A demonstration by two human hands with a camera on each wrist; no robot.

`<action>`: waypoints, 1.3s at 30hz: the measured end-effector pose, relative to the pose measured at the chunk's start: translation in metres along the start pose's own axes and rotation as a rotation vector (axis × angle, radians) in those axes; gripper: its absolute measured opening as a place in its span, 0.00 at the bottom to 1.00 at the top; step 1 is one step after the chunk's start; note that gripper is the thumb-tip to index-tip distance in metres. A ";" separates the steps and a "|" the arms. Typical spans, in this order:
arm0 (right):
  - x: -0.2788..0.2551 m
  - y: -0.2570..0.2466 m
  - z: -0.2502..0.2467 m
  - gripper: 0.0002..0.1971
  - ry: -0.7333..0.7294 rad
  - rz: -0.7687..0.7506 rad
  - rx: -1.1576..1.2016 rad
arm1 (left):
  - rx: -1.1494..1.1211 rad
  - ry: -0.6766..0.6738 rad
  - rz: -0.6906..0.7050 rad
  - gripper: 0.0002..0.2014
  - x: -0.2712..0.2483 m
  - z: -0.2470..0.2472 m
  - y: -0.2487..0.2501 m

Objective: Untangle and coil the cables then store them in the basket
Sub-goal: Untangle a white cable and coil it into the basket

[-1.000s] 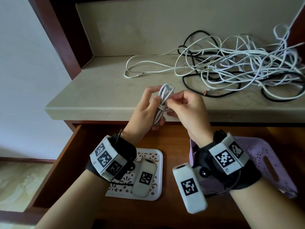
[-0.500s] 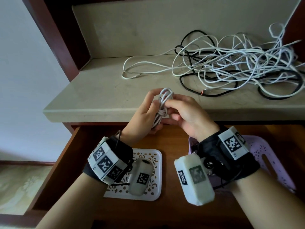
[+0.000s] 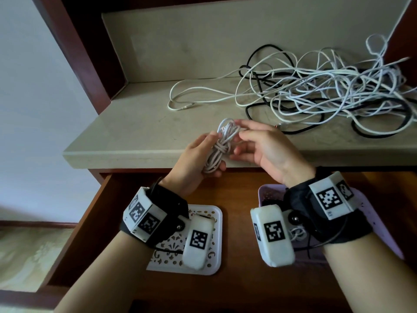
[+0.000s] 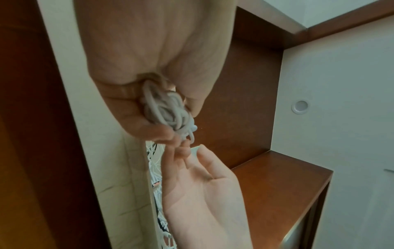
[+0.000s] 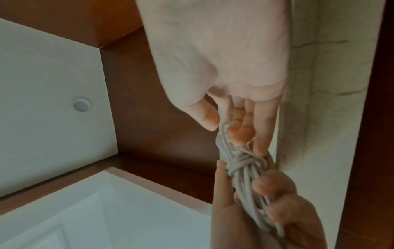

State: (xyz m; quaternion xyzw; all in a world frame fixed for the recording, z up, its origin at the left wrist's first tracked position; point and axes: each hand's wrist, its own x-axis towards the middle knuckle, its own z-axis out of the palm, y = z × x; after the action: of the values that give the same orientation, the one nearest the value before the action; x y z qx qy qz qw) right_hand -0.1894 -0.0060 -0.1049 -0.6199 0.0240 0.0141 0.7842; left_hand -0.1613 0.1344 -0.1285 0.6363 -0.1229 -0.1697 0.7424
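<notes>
A white cable (image 3: 222, 144) is coiled into a slim bundle with a few turns wrapped round its middle (image 5: 245, 166). My left hand (image 3: 209, 152) grips its lower half, fingers curled round it, just above the shelf's front edge. My right hand (image 3: 242, 132) is beside the bundle with fairly straight, spread fingers; its fingertips (image 5: 241, 133) touch the top loops. In the left wrist view the bundle's end (image 4: 170, 114) sticks out of my fist. A tangle of white and black cables (image 3: 327, 93) lies on the shelf at the right. A purple basket (image 3: 374, 222) sits under my right wrist.
The beige stone shelf (image 3: 135, 132) has a loose white cable end (image 3: 180, 108) lying on it. Below it an open wooden drawer (image 3: 237, 195) holds a white perforated tray (image 3: 212, 213) on the left. A bit of white cable (image 3: 297, 233) shows inside the purple basket.
My right hand has let go of the wrap at the bundle's middle, opened its fingers and shifted up to the top loops. My left hand keeps holding the bundle.
</notes>
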 end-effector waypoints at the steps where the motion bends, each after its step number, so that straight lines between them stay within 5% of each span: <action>1: 0.000 0.001 0.001 0.14 0.016 -0.007 -0.040 | -0.017 -0.010 -0.014 0.14 0.001 -0.001 0.000; 7: 0.000 -0.006 -0.001 0.08 0.103 -0.019 -0.189 | 0.030 -0.056 -0.019 0.13 -0.003 -0.003 0.012; 15: -0.017 -0.028 -0.035 0.16 0.156 0.017 -0.477 | 0.219 -0.267 0.051 0.14 0.006 0.010 0.023; 28: -0.061 -0.014 -0.117 0.04 0.103 0.406 -0.587 | 0.500 -0.540 -0.028 0.19 0.020 0.069 -0.028; 39: -0.043 0.032 -0.145 0.04 0.202 0.522 -0.541 | 0.821 -0.443 -0.062 0.19 0.039 0.086 -0.083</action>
State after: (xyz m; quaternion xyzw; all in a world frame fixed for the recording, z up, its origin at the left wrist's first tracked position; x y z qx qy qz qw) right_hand -0.2370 -0.1390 -0.1672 -0.7754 0.2534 0.1582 0.5563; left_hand -0.1680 0.0300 -0.1981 0.8293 -0.3164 -0.2611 0.3794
